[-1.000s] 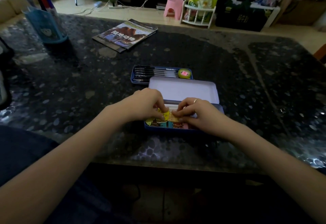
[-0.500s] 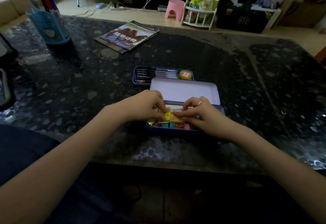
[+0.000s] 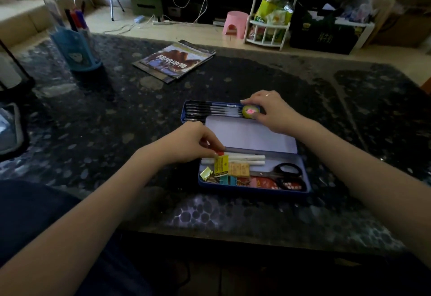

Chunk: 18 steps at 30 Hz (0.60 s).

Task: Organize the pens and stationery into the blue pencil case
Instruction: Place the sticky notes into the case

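The blue pencil case lies open on the dark table, its pale lid tilted back. Inside are white sticks, black scissors, binder clips, small cards and a yellow glue tube. My left hand pinches the red cap end of that tube at the case's left. A second blue tray behind holds several black pens and a round green tape roll. My right hand rests over the tray's right end, fingers around the tape roll.
A magazine lies further back on the table. A blue pen holder with markers stands at the far left. Dark objects sit at the left edge. Beyond the table are a pink stool and a white rack.
My right hand left the case and reached back to the tape roll in the pen tray. My left hand stayed at the case's left end on the yellow tube.
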Each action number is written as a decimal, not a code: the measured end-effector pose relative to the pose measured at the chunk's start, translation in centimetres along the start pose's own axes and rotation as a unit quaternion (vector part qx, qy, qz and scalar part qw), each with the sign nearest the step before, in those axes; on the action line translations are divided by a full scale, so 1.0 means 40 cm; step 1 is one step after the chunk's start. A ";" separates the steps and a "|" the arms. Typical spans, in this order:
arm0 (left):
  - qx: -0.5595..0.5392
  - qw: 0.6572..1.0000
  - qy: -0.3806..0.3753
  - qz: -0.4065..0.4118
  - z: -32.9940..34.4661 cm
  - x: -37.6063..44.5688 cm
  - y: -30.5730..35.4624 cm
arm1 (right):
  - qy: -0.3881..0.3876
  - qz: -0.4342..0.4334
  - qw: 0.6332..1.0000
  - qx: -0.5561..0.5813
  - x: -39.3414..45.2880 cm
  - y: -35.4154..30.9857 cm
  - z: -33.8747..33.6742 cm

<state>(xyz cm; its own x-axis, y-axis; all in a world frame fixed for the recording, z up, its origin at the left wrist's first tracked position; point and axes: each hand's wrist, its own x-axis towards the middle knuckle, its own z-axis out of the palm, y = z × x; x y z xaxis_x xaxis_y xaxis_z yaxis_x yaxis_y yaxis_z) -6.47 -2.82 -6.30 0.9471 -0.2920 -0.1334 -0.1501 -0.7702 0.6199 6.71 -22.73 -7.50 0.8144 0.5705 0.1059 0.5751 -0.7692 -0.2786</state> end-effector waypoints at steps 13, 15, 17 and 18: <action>0.031 0.983 0.171 -0.060 0.005 0.044 -0.080 | -0.229 0.083 0.970 0.009 0.131 0.007 -0.022; 0.054 0.969 0.234 -0.067 -0.008 0.055 -0.103 | -0.235 0.077 0.969 -0.003 0.132 0.010 -0.021; 0.089 0.972 0.206 -0.066 -0.033 0.076 -0.143 | -0.238 0.076 0.968 -0.010 0.131 0.016 -0.020; 0.095 0.979 0.166 -0.069 -0.048 0.087 -0.164 | -0.240 0.075 0.968 -0.012 0.130 0.018 -0.020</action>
<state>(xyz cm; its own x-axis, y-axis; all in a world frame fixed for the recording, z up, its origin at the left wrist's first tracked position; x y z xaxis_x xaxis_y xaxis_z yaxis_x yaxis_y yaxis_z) -1.62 2.32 -9.34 0.9974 -0.0019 0.0727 -0.0349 -0.8898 0.4551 11.41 -20.54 -6.39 0.7620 0.5158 -0.3915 0.4600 -0.8567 -0.2333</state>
